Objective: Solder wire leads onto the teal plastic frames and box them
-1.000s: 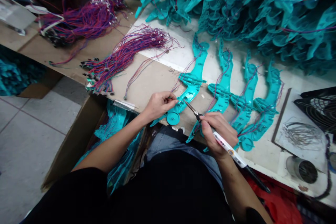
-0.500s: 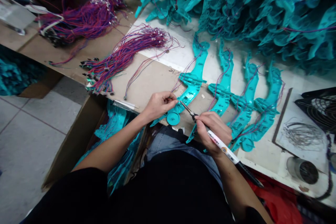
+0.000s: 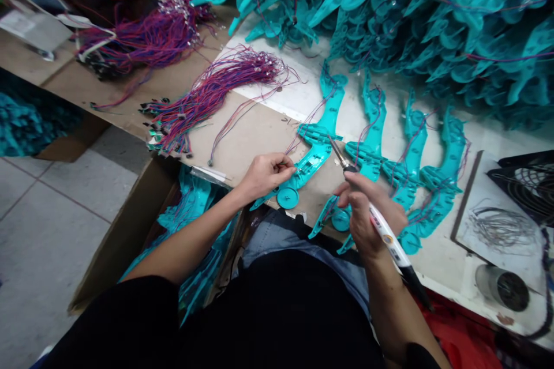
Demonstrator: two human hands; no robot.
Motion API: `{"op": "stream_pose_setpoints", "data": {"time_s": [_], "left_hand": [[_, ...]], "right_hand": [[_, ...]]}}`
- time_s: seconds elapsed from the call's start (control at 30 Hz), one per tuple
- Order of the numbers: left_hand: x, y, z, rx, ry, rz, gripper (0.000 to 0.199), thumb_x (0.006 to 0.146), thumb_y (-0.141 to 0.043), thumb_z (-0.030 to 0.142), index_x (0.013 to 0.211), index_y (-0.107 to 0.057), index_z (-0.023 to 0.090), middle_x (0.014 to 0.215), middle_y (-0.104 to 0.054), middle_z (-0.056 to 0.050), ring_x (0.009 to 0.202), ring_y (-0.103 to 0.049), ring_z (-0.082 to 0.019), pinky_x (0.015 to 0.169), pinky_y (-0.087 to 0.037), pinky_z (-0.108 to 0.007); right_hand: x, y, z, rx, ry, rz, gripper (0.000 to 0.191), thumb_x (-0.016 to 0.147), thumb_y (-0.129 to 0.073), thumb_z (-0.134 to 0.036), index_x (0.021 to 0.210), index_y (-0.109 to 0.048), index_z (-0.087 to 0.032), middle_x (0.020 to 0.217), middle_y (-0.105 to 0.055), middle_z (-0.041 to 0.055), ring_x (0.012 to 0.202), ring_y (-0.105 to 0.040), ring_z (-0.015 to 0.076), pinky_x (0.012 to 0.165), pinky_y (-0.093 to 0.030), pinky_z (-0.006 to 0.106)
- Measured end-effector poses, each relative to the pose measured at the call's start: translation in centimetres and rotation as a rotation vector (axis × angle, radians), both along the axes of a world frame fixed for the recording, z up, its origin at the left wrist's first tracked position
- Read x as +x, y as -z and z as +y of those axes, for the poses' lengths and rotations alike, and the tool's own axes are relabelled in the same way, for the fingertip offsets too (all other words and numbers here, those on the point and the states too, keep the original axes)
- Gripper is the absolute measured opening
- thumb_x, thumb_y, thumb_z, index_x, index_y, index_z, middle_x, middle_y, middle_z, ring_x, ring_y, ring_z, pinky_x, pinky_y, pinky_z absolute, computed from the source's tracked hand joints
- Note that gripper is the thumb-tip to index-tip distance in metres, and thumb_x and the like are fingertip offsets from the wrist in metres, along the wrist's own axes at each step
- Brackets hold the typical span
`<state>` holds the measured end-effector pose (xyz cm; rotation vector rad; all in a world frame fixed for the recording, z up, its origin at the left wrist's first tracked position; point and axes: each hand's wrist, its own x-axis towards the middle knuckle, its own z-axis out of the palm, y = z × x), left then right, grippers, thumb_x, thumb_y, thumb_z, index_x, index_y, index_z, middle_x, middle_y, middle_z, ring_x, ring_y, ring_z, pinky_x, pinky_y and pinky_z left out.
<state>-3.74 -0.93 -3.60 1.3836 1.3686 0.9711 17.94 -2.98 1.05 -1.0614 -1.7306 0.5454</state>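
Observation:
My left hand (image 3: 269, 175) is pinched at the lower part of the leftmost teal plastic piece (image 3: 315, 157); what its fingertips hold is too small to name. My right hand (image 3: 373, 210) grips a white and black soldering iron (image 3: 386, 232), its metal tip pointing up and left, just right of that piece and apart from it. Three more teal pieces with red and blue wires, one of them this piece (image 3: 373, 127), lie in a row to the right.
Bundles of red and blue wires (image 3: 216, 83) lie at the left. A big heap of teal parts (image 3: 389, 23) fills the back right. At the right are a metal tin (image 3: 502, 287), a board (image 3: 489, 219) with thin wire, and a black stand. An open carton (image 3: 112, 236) stands below left.
My right hand has moved right with the soldering iron, taking its tip away from my left fingertips and up. My left hand stays pinched at the teal piece. The view has shifted slightly.

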Motion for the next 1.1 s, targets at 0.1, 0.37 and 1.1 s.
{"op": "stream_pose_setpoints", "data": {"time_s": [0.1,0.37,1.1], "left_hand": [[0.0,0.0,0.1,-0.007,0.003,0.015,0.018,0.078,-0.063,0.03,0.076,-0.068,0.013,0.058,-0.056,0.003,0.052,-0.044,-0.007,0.048,-0.033,-0.018],[-0.2,-0.3,0.2,0.077,0.074,0.21,0.016,0.077,-0.057,0.02,0.085,-0.069,0.014,0.074,-0.068,-0.001,0.068,-0.059,-0.013,0.066,-0.044,-0.024],[1.5,-1.4,1.6,-0.042,-0.022,0.056,0.012,0.077,-0.065,0.026,0.075,-0.068,0.014,0.071,-0.069,-0.002,0.064,-0.058,-0.011,0.06,-0.045,-0.022]], "right_hand": [[-1.7,0.0,1.1,-0.07,-0.027,-0.113,0.018,0.091,-0.065,-0.029,0.107,-0.071,-0.023,0.087,-0.074,0.0028,0.081,-0.071,0.0177,0.078,-0.058,0.032],[-5.7,1.5,3.5,-0.028,-0.216,-0.228,0.028,0.09,-0.063,-0.022,0.118,-0.063,-0.026,0.109,-0.072,0.0041,0.101,-0.065,0.0218,0.092,-0.054,0.04],[0.5,-0.1,-0.2,-0.009,0.11,-0.126,0.021,0.093,-0.061,-0.034,0.105,-0.074,-0.023,0.092,-0.074,0.0048,0.083,-0.069,0.019,0.079,-0.055,0.034]]}}
